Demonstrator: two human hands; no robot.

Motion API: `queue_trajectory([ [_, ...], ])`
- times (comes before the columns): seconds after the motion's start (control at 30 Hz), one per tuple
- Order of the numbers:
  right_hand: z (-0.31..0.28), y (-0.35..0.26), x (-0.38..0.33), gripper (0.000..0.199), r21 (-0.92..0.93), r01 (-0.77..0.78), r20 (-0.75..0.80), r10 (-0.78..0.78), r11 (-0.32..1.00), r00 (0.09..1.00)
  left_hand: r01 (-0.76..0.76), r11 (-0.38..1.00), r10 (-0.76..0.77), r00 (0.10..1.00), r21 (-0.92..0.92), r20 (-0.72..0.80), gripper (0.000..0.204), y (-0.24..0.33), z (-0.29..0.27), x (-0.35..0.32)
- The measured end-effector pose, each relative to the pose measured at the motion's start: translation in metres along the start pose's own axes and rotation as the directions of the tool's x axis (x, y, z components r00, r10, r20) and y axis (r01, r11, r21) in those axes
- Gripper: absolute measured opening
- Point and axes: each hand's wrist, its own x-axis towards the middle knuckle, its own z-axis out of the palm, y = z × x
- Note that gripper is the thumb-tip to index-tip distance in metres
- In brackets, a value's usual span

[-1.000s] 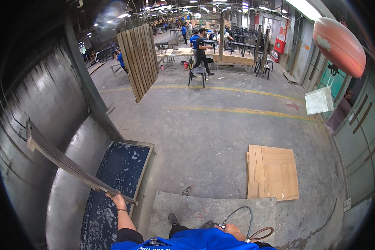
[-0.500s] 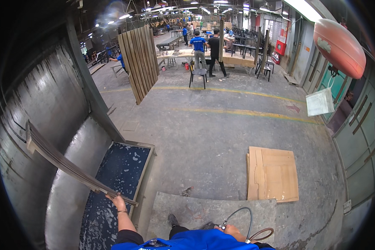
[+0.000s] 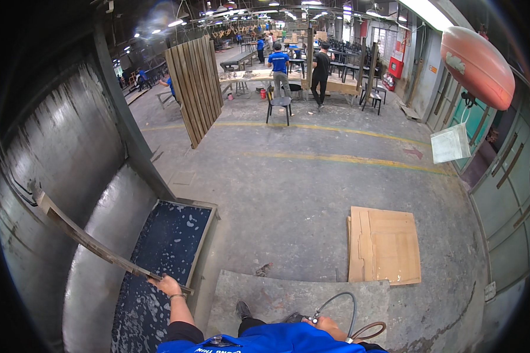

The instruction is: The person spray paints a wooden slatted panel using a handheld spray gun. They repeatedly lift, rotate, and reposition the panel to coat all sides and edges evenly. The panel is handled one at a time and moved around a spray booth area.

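On the left, a long brown slatted wooden panel (image 3: 94, 240) hangs at a slant over the dark water trough (image 3: 169, 235), its face turned nearly edge-on to me. My left hand (image 3: 168, 285) is closed around its near end. Low in the middle, close to my body, my right hand (image 3: 328, 325) is closed on what looks like a spray gun (image 3: 314, 319), of which only a small metal part shows. A grey and brown hose (image 3: 353, 306) loops out beside that hand; the rest of the tool is hidden.
A curved metal booth wall (image 3: 100, 235) stands behind the trough. Flat cardboard (image 3: 388, 246) lies on the floor at right. Another slatted panel (image 3: 195, 91) hangs ahead, near a black chair (image 3: 279, 106). A red rounded object (image 3: 477, 67) hangs upper right. Two people stand at a far table.
My left hand has turned the slatted panel, so its ridged face now shows as a thin edge. The right hand stays put. A person in black far off has stepped to the right.
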Motion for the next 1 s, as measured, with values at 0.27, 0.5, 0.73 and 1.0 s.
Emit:
queue_trajectory([
  [0.27,0.004,-0.002,-0.005,0.085,-0.017,-0.037,0.022,0.037,0.999,0.999,-0.008,0.992,0.019,0.996,0.123,-0.089,0.069,0.011,-0.006,-0.008],
  [0.5,0.012,0.002,-0.003,0.084,-0.032,-0.03,-0.004,0.029,0.999,1.0,0.025,0.988,0.001,0.986,0.154,-0.166,0.065,0.01,-0.014,-0.01],
  [0.73,0.015,0.004,-0.003,0.081,-0.03,0.005,-0.038,-0.006,1.0,0.999,0.066,0.985,-0.051,0.994,0.161,-0.095,0.07,0.008,-0.024,-0.008],
  [1.0,0.018,0.004,-0.005,0.082,0.01,0.001,-0.002,-0.001,1.0,1.0,0.058,0.987,-0.047,0.996,0.151,-0.077,0.07,0.018,-0.028,-0.016],
])
